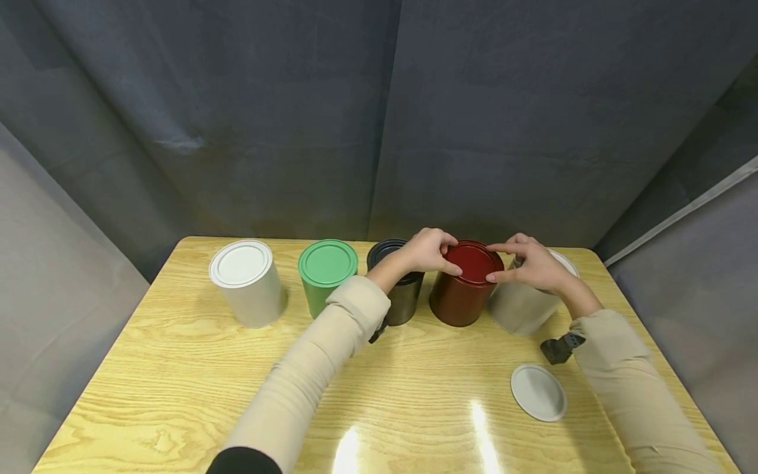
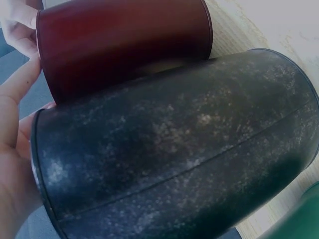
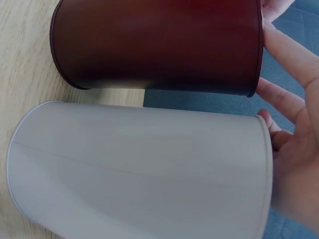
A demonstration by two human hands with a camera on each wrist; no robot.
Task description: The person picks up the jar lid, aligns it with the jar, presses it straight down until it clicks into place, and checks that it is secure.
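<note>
From the head view both hands meet on top of the red can (image 1: 464, 289), which stands on the table (image 1: 177, 368) between the black can (image 1: 403, 293) and the lidless white can (image 1: 521, 306): the left hand (image 1: 428, 251) curls its fingertips and thumb over the left edge of the red lid (image 1: 474, 261), the right hand (image 1: 529, 265) pinches the right edge with forefinger and thumb; whether the lid is seated or only resting I cannot tell. Uneven pressure from the two sides could tip the lid askew or jam it, and a hard push could slide the red can into its close neighbours; the left forearm lies across the black can and could knock it. A loose lid (image 1: 538, 392) lies near the right sleeve and could be swept off the table, while the green can (image 1: 326, 273) and far white can (image 1: 247, 282) stand well clear. In the left wrist view the black can (image 2: 174, 154) fills the frame with the red can (image 2: 124, 45) behind it, the fingers (image 2: 17, 82) at the red rim; the cans stand so near that a nudge would make them touch. In the right wrist view the fingers (image 3: 286, 55) are spread along the red can's (image 3: 154, 45) top edge, just beside the white can (image 3: 139, 174). No brand, label or writing can be read on any can in any view
</note>
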